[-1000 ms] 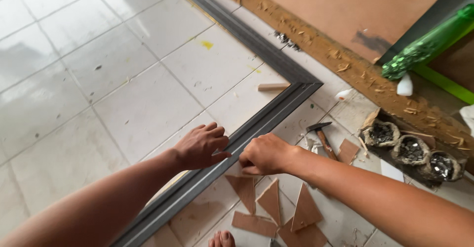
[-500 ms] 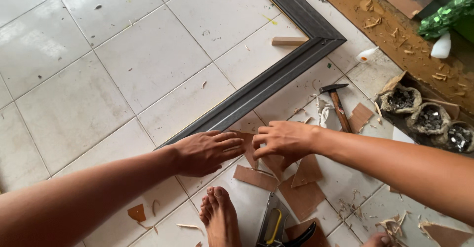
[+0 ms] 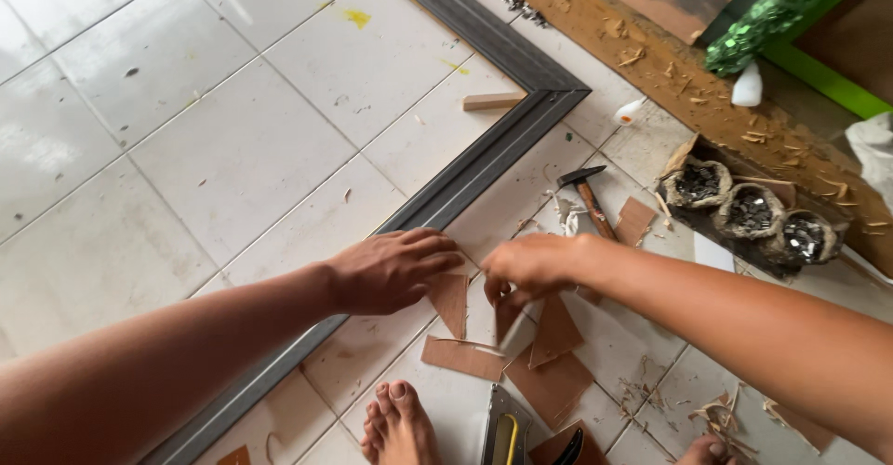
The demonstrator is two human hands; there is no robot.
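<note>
So the biggest thing here is the white tiled floor (image 3: 233,149), glossy but dusty, with wood chips and a yellow smear up around 12 o'clock. Running across it is a dark grey picture frame (image 3: 484,163), its mitred corner pointing to about 1 o'clock and one long rail coming down toward 7 o'clock. Along the far edge at 1 to 3 o'clock there's a rough wooden plank (image 3: 670,65) covered in shavings, plus something green and glittery leaning over it (can't tell what exactly).

Both hands work dead centre, right against the inner side of the frame rail. The left hand (image 3: 391,270) lies flat, fingers spread and pressing on a brown triangular board piece (image 3: 451,299) that sits right beside the rail, looks like it's pinning it so it doesn't slide. The right hand (image 3: 526,270) is curled down, fingertips pinched on another brown piece (image 3: 507,314) just next to it.

More brown offcuts (image 3: 549,372) are scattered at 6 o'clock, within easy reach. A hammer (image 3: 591,205) lies at 2 o'clock beside three little paper cups of nails or staples (image 3: 749,209). A staple gun (image 3: 502,428) peeks in at the bottom between two bare feet (image 3: 400,423). A small wood block (image 3: 493,100) sits inside the corner.
</note>
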